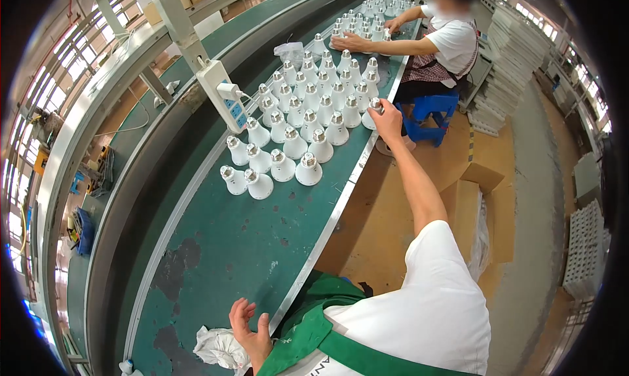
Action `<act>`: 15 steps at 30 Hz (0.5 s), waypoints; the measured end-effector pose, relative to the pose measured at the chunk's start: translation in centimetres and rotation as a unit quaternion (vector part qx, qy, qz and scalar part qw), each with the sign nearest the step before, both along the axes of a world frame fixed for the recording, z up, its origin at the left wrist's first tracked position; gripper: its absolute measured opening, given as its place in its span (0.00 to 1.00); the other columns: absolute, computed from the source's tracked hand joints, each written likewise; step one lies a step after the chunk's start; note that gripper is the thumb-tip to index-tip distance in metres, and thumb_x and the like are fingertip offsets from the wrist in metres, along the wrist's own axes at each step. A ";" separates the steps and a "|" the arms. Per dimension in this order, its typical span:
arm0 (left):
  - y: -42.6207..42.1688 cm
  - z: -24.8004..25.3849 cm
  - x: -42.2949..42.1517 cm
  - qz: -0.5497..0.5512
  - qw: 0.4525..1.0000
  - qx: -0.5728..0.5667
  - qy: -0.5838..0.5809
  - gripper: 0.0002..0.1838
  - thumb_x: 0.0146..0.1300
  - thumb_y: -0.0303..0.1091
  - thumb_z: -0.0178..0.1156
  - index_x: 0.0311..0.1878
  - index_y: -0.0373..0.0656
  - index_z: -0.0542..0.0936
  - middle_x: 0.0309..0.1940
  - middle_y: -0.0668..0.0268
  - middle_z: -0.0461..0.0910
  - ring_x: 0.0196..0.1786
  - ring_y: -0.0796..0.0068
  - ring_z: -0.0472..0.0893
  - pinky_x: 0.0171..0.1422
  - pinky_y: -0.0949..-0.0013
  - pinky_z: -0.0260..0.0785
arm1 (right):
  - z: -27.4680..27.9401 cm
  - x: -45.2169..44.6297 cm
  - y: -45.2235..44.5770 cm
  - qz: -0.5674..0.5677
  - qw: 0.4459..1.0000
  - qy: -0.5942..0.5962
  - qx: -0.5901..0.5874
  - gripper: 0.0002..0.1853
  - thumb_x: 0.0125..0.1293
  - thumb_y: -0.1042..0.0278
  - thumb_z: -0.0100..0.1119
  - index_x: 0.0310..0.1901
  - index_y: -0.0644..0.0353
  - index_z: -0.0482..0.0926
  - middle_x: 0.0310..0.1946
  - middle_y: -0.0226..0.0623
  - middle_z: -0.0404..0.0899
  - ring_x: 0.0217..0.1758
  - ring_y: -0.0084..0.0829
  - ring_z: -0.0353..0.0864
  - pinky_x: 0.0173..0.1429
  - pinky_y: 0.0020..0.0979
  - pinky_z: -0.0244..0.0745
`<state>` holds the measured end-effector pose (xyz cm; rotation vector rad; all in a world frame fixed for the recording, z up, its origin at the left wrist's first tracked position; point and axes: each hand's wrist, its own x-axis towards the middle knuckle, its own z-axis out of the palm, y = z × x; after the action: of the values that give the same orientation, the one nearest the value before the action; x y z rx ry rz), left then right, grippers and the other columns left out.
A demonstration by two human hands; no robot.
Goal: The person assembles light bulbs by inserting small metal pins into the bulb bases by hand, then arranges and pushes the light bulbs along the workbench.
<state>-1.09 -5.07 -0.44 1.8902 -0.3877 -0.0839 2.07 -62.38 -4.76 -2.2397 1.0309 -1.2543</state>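
Note:
My right hand point(387, 121) is stretched out to the table's right edge, its fingers closed round the metal cap of a white light bulb point(369, 119). That bulb is at the near right side of a large group of similar light bulbs point(309, 125), which stand cap up in rough rows on the green tabletop. Close to my body, my left hand point(254, 333) is raised with fingers apart and slightly curled, holding nothing. A crumpled white cloth point(221, 347) lies beside it on the table, partly hidden behind the hand.
Across the table, a co-worker point(452, 45) sits on a blue stool point(429, 117), both hands among the farther bulbs. A white power strip point(223, 95) is fixed to a post at the left edge. Stacked white trays point(508, 68) and an open cardboard box point(468, 209) stand to the right.

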 end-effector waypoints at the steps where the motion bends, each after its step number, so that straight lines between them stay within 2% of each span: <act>1: -0.1 0.0 0.1 -0.002 1.000 0.003 -0.001 0.27 0.47 0.21 0.64 0.55 0.38 0.73 0.56 0.57 0.70 0.49 0.67 0.77 0.53 0.67 0.68 | -0.2 0.0 0.0 0.007 1.000 -0.014 0.009 0.20 0.50 0.61 0.68 0.44 0.62 0.78 0.38 0.46 0.81 0.43 0.48 0.80 0.47 0.42 0.73; 5: -0.5 -0.1 0.2 -0.009 1.000 0.006 0.006 0.28 0.47 0.21 0.64 0.56 0.37 0.73 0.56 0.57 0.70 0.49 0.67 0.77 0.53 0.66 0.69 | -0.3 -0.5 0.9 0.000 1.000 -0.012 0.014 0.23 0.49 0.62 0.69 0.48 0.60 0.78 0.43 0.48 0.80 0.47 0.47 0.79 0.50 0.41 0.73; 9: -0.8 -0.2 0.4 -0.016 1.000 0.004 0.012 0.28 0.48 0.22 0.64 0.56 0.37 0.73 0.56 0.56 0.70 0.48 0.67 0.78 0.53 0.66 0.69 | -2.0 -0.8 0.4 -0.007 0.997 0.044 0.071 0.26 0.47 0.64 0.69 0.51 0.57 0.77 0.45 0.48 0.80 0.49 0.48 0.79 0.53 0.41 0.72; 15: -1.6 -0.3 0.6 -0.029 0.999 0.008 0.015 0.27 0.48 0.23 0.65 0.55 0.36 0.73 0.55 0.56 0.71 0.47 0.66 0.78 0.52 0.66 0.69 | -1.0 0.1 -0.3 -0.015 0.994 0.041 0.097 0.26 0.48 0.63 0.69 0.50 0.60 0.77 0.45 0.50 0.80 0.49 0.48 0.79 0.53 0.42 0.72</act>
<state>-0.45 -6.63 -0.75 1.8922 -0.4219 -0.1538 2.17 -62.63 -5.77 -2.1490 1.1680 -1.0328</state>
